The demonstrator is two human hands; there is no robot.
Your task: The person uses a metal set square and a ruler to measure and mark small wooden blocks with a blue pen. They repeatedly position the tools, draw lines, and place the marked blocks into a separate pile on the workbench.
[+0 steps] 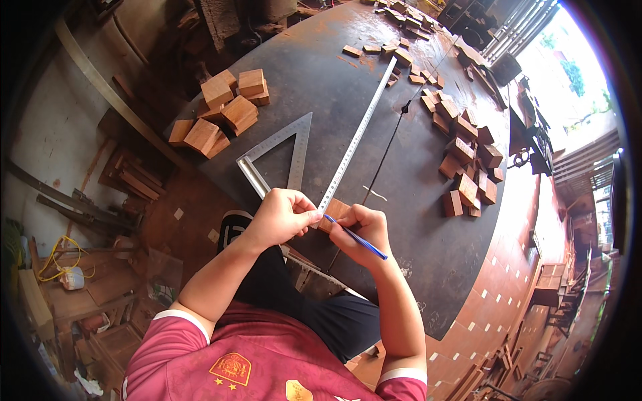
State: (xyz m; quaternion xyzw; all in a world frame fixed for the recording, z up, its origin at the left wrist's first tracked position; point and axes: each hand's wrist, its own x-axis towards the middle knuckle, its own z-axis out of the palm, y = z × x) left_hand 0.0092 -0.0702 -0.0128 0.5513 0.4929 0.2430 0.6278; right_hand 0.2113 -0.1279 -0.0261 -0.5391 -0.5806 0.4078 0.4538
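My left hand (284, 215) pinches the near end of a long metal ruler (354, 144), which slants away to the far right across the dark table. Beneath the ruler's near end lies a small wooden block (336, 209), partly covered by my fingers. In my right hand (364, 234) is a blue pen (361, 242), its tip beside the ruler's edge at the block. Left of the ruler, a metal triangle square (299, 150) rests flat on the table, close to my left hand.
The dark table (394, 281) has a thin seam along it. Stacked wooden blocks (221, 110) sit at its left edge. More blocks (468, 154) are heaped on the right, with others (401, 20) scattered at the far end. A yellow cord (63, 257) hangs at lower left.
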